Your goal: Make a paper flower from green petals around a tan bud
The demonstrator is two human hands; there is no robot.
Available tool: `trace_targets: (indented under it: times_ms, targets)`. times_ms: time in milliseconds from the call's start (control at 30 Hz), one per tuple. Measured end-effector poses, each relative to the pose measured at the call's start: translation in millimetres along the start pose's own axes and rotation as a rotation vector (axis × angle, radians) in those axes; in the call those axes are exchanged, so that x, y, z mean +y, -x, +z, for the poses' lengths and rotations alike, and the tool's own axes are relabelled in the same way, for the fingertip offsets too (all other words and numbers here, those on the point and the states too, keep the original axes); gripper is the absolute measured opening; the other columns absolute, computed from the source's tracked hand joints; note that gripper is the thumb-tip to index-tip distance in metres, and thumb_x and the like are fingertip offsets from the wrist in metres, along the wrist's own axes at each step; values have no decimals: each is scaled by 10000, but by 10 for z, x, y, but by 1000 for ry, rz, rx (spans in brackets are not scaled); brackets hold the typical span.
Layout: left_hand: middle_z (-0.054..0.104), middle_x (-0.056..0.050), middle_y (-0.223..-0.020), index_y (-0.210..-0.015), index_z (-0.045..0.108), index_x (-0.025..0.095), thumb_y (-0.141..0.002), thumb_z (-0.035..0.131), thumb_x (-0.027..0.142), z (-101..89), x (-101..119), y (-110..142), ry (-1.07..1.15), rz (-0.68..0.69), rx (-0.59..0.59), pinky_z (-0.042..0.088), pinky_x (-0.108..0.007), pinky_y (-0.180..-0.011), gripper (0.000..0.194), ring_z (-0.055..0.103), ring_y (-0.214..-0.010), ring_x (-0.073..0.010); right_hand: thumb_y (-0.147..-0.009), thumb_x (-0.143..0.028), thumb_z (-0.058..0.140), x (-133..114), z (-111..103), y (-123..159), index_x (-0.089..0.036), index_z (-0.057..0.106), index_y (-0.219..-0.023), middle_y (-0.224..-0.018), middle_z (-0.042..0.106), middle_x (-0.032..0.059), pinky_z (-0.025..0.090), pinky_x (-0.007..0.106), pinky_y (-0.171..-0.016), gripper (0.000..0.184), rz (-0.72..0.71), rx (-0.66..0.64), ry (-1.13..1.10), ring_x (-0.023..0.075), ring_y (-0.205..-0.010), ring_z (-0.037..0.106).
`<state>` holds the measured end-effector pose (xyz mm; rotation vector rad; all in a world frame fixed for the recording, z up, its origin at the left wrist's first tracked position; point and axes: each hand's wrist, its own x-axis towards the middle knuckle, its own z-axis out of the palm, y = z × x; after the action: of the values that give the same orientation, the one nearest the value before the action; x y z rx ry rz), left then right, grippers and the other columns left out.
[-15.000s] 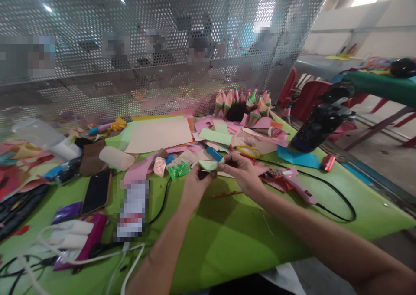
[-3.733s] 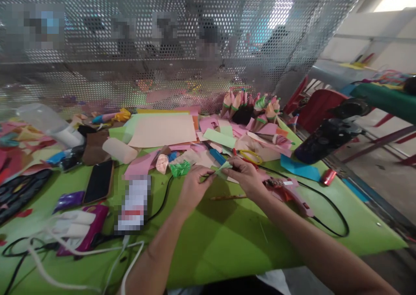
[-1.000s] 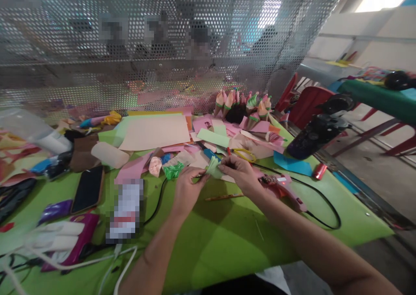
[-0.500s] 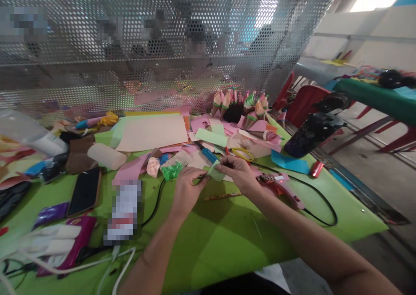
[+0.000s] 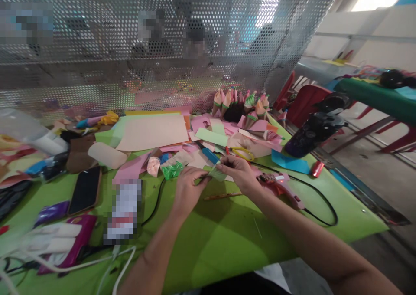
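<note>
A small piece of pale green paper (image 5: 217, 173) is held up between my two hands, above the green table (image 5: 208, 243). My left hand (image 5: 191, 184) pinches its left edge with thumb and fingers. On the other side my right hand (image 5: 238, 171) grips the paper's right edge. Beneath them lies a thin brown stick (image 5: 222, 196), maybe a pencil. Right of my right hand rests a pink glue gun (image 5: 284, 186) with a black cord. Just behind the hands are a blue object (image 5: 210, 155) and yellow-handled scissors (image 5: 243, 152).
Paper ice-cream cones (image 5: 251, 102) stand at the back beside cut paper and a large pale sheet (image 5: 152, 132). A dark bottle (image 5: 313, 128) is at the right edge. On the left lie a phone (image 5: 85, 191), a power strip with cables (image 5: 55, 243) and a white roll (image 5: 107, 156).
The green paper has tilted between my fingers and shows a narrower face than before. Both hands stay in nearly the same place.
</note>
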<state>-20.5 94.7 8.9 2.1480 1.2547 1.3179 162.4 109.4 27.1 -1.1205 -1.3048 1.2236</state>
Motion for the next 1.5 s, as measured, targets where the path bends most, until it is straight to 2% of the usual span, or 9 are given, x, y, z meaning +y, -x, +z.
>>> trace_targets:
  times_ms: [1133,1300,1400,1500]
  targets:
    - [755,-43,-777,-811,753,222,-826,701,201,10,-16,-1,20,-19,11,515,-355,-749,59,673,-768,-208,-628,-651,758,4,11,6,-196,608,-661,-585,493,-29,345,266,-545,479,-40,15,26,124,-568,422]
    - [748,-39,-770,-791,742,220,-824,702,189,-1,-42,-4,35,-33,29,518,-348,-740,60,674,-773,-208,-678,-625,744,10,-5,10,-190,641,-759,-669,543,-8,379,277,-592,454,-9,-19,9,142,-623,474]
    - [746,-38,-773,-797,739,211,-823,695,169,-2,-59,-4,40,-53,44,521,-344,-744,66,674,-776,-205,-678,-585,773,50,-14,8,-185,661,-850,-740,598,5,406,277,-623,449,12,-94,17,156,-673,518]
    - [747,-42,-771,-796,739,202,-813,711,166,1,-50,-4,34,-68,57,522,-349,-753,49,672,-772,-207,-688,-531,786,95,-18,5,-184,673,-797,-752,615,10,408,283,-645,381,-80,-153,106,175,-712,534]
